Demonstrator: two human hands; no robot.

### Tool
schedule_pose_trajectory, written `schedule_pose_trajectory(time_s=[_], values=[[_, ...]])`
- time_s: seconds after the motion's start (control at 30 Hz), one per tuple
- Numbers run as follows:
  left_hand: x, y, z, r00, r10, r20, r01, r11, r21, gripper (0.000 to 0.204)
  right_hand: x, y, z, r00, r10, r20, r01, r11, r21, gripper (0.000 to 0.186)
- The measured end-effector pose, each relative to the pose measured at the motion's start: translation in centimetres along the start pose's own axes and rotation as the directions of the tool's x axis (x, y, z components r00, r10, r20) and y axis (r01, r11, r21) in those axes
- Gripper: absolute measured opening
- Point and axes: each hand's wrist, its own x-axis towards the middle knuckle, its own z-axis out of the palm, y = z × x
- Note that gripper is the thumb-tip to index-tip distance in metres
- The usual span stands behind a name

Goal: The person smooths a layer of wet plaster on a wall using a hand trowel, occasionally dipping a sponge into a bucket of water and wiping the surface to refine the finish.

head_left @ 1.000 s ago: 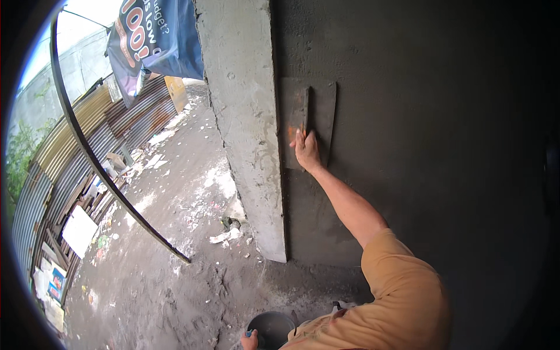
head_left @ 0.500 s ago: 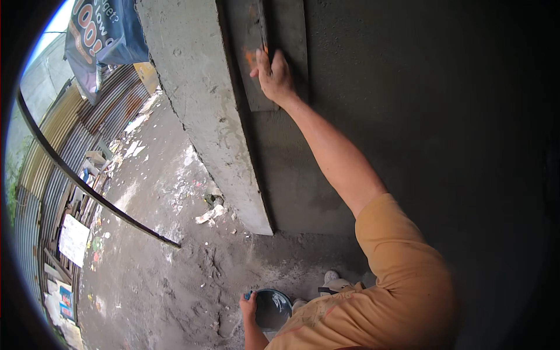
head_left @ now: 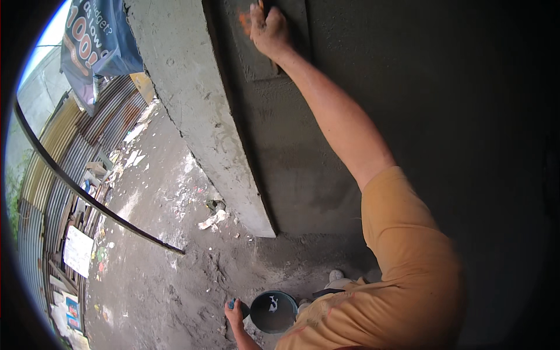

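High on the dark, wet-looking plastered wall [head_left: 408, 105], my right hand [head_left: 267, 29] grips the orange-marked handle of a flat rectangular float [head_left: 291, 14], whose plate lies against the wall beside a pale concrete column [head_left: 192, 105]. Down at the lower left my left hand [head_left: 233, 312] holds a blue-handled tool [head_left: 232, 304], its dark end partly seen, just left of a dark bucket [head_left: 271, 318] with liquid in it.
A rough dirt floor [head_left: 151, 280] with scraps and debris stretches left to corrugated metal sheets [head_left: 44, 204], leaning boards and a white panel [head_left: 77, 251]. A long curved dark bar [head_left: 99, 207] crosses that side. A torn banner [head_left: 99, 41] hangs at the upper left.
My right hand and float have moved upward along the wall beside the column. My left hand with the blue-handled tool has shifted left, from the bucket's rim to just beside it.
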Motion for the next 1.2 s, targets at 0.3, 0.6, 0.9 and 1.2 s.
schedule_pose_trajectory(time_s=[0.3,0.6,0.9,1.2], values=[[-8.4,-6.5,-2.1,0.993,0.021,-0.117,-0.028,0.998,-0.059,0.032,-4.1,2.9,-18.0,0.973,0.207,0.102,-0.185,0.964,-0.19,0.063],[0.6,10.6,8.0,0.979,0.202,0.023,-0.193,0.959,-0.206,0.025,0.8,2.3,3.5,0.993,-0.072,-0.089,0.07,0.997,-0.032,0.052],[-0.4,39.0,24.7,0.632,0.654,0.416,-0.628,0.747,-0.219,0.05,-16.6,6.0,-7.1,0.596,0.516,0.615,-0.657,0.754,0.005,0.061],[-0.5,52.1,38.0,0.62,0.74,0.261,-0.76,0.649,-0.033,0.049,-15.2,8.9,-12.6,0.309,0.48,0.821,-0.718,0.684,-0.13,0.075]])
